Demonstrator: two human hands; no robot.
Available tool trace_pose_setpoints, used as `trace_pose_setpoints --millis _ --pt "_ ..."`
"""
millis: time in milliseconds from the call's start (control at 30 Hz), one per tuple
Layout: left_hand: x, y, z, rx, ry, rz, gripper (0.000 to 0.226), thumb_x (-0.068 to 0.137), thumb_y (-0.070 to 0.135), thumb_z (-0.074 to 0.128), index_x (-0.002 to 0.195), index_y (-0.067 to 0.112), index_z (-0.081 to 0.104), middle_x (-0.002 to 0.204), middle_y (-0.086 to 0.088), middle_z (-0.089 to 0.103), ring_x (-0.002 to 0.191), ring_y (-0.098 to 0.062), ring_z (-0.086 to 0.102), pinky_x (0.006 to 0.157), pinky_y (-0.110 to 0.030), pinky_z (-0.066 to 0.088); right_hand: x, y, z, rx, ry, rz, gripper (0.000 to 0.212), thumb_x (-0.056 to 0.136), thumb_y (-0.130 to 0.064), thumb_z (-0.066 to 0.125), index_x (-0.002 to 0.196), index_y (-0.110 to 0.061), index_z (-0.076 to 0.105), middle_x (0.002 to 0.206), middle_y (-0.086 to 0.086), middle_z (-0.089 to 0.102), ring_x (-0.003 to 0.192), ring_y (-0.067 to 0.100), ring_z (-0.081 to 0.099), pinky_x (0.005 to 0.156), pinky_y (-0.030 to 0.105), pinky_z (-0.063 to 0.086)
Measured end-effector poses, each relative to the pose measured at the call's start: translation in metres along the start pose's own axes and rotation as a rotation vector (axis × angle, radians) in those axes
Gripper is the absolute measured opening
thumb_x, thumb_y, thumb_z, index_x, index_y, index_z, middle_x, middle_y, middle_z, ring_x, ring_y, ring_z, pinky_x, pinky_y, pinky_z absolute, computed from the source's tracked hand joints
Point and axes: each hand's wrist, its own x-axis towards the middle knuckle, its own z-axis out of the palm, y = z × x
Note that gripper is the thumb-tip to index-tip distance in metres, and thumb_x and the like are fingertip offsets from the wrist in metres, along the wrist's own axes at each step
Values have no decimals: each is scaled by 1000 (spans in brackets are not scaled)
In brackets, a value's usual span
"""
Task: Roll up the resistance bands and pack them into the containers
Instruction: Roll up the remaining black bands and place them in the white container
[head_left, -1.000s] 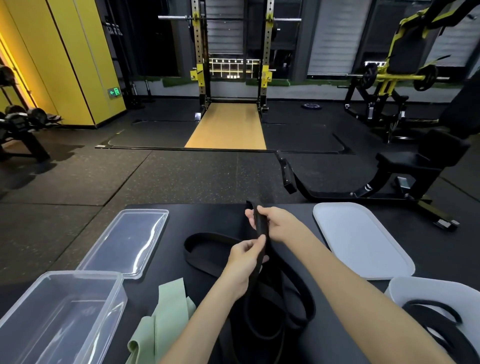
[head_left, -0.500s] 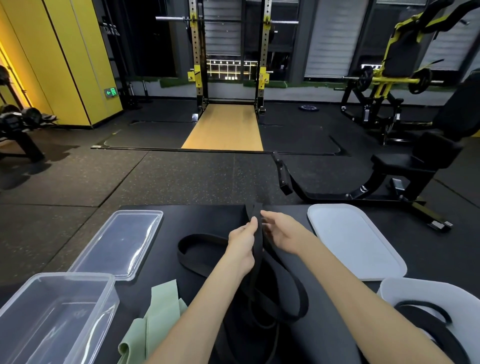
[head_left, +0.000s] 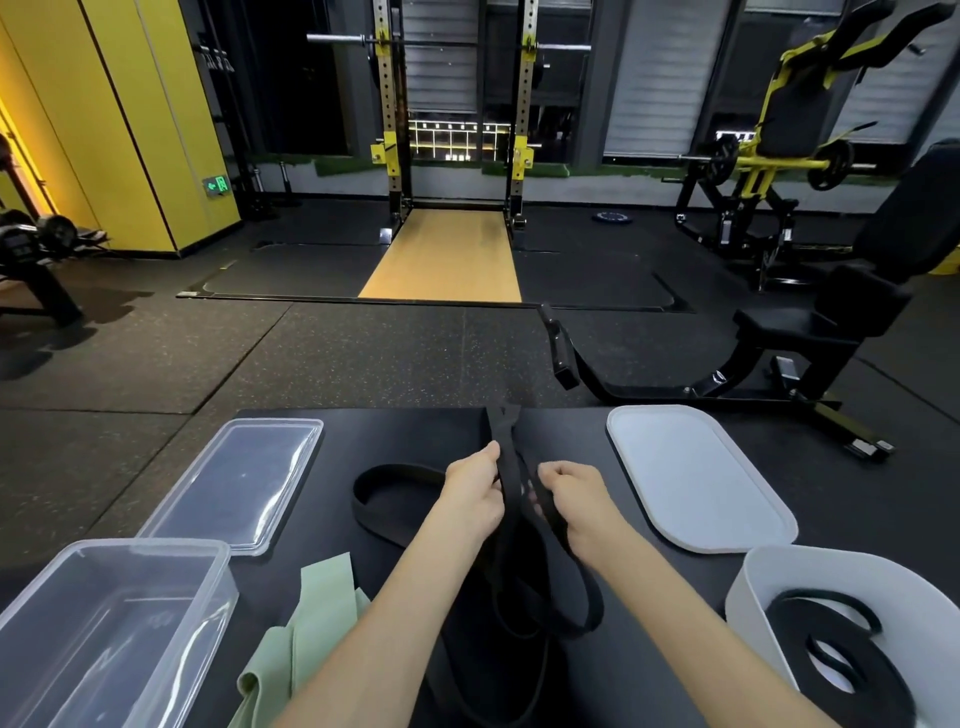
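A long black resistance band (head_left: 506, 441) runs up over the black table (head_left: 363, 431) between my hands, with loose loops trailing toward me. My left hand (head_left: 475, 493) pinches one strand of it. My right hand (head_left: 571, 499) grips the other strand just to the right, fingers curled round it. A pale green band (head_left: 311, 613) lies folded at the lower left. A clear plastic container (head_left: 104, 623) stands open at the near left. A white container (head_left: 831, 577) at the near right holds a rolled black band (head_left: 841, 654).
A clear lid (head_left: 234, 478) lies on the table's left, a white lid (head_left: 696, 473) on its right. Beyond the table's far edge are a black bench (head_left: 805, 332) and a squat rack (head_left: 452, 104) on the gym floor.
My hands have drawn apart along the black band: the left slid up and now pinches one strand, the right dropped lower and grips the other. The band's upper end now splits into two strands.
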Motion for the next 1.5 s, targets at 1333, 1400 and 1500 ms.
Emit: trace_pose_setpoints --millis 1333,1400,1500 --pt "-52 -25 -15 400 -240 207 31 96 27 54 96 0 70 85 -11 69 75 -21 66 83 -39 55 -13 -22 -4 506 -154 120 30 97 -26 53 109 -6 70 107 8 68 98 20 62 83 32 51" --pt "-47 -28 -13 493 -194 225 44 91 43 54 91 1 67 83 -9 62 77 -23 59 84 -43 53 -12 -21 -2 556 -132 89 19 96 -12 53 102 -5 69 108 9 67 97 18 62 82 30 50" --pt "-36 -34 -12 612 -175 245 42 69 64 48 78 23 56 80 0 51 71 -19 49 68 -34 44 -15 -21 -1 612 -76 47 20 95 2 48 100 -5 66 106 8 68 97 16 61 83 28 49"
